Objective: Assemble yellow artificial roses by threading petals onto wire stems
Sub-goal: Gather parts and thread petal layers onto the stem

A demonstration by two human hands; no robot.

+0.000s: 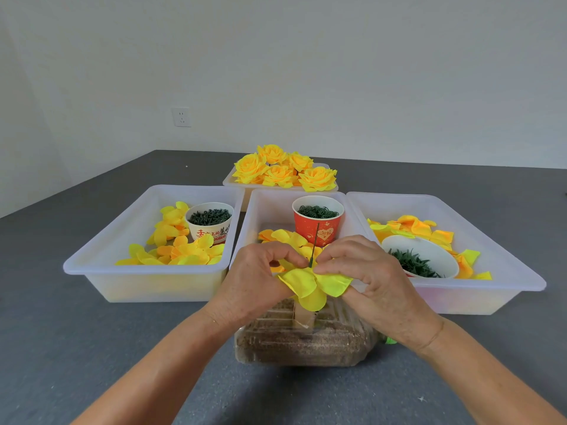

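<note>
A thin dark green wire stem stands upright in front of the middle tray. A bright yellow petal piece is threaded on it, its lobes hanging down and outward. My left hand pinches the petal piece from the left, close to the stem. My right hand pinches it from the right, fingertips meeting at the stem. The stem's lower end is hidden behind the petals and my fingers.
A clear plastic bottle of sand lies on the grey table beneath my hands. Three white trays hold loose petals and cups of green parts: left tray, middle tray, right tray. Finished yellow roses fill a far tray.
</note>
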